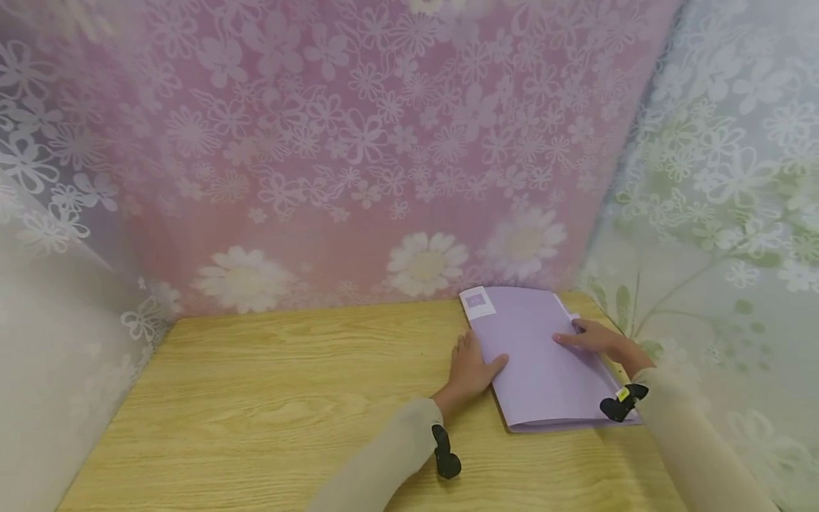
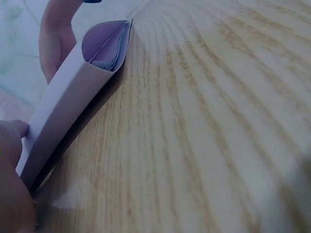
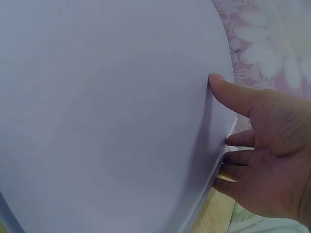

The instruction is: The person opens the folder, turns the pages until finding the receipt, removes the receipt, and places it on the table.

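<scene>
Left hand [image 1: 470, 368] on purple folder [image 1: 534, 370], cut off in left-wrist view

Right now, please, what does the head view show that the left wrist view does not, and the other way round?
Only the head view shows the white label on the purple folder and the large daisies on the pink backdrop.

Only the left wrist view looks into the folder's near end, where bluish layers show between the covers.

Both share the folder, the wooden tabletop under it, the left grip and the right grip.
</scene>
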The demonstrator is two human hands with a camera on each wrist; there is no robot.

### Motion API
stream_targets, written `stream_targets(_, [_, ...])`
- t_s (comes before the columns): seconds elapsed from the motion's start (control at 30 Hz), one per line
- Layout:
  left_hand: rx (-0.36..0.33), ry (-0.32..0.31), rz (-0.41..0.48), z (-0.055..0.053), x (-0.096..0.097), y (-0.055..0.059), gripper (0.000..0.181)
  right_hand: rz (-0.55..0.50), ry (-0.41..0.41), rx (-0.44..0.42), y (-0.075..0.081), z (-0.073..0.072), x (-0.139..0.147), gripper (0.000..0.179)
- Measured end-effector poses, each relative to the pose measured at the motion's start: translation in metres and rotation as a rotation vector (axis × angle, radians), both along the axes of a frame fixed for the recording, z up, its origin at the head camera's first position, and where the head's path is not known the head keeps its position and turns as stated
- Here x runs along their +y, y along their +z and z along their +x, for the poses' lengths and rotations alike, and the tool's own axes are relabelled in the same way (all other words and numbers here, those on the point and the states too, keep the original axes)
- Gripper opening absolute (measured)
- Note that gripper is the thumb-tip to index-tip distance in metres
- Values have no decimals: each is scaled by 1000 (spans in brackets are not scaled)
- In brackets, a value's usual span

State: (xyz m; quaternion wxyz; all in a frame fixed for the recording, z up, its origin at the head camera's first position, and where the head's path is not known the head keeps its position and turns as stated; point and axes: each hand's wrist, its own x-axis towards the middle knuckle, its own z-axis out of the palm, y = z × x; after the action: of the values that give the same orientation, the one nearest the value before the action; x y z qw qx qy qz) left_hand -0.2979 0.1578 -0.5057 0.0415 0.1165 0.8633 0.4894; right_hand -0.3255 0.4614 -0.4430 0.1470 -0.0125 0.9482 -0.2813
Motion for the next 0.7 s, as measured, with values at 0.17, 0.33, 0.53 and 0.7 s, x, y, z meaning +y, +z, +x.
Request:
stream_targets(0.17, [-9,4,8,2,2,2,95,-40,-21,66,-3,-2,3,93])
stream_targets(0.33, [-48,-5,146,6,-1,8,96,-165,-54,60,-1,-1,7,86])
stream_targets(0.53, [-58,15,274,10,-14,15,96,-275,-52,33,10,4,0,78])
stream_targets(0.7, [-70,17,308,16,-38,22,95,-323,-46,94,15,8,-21,74])
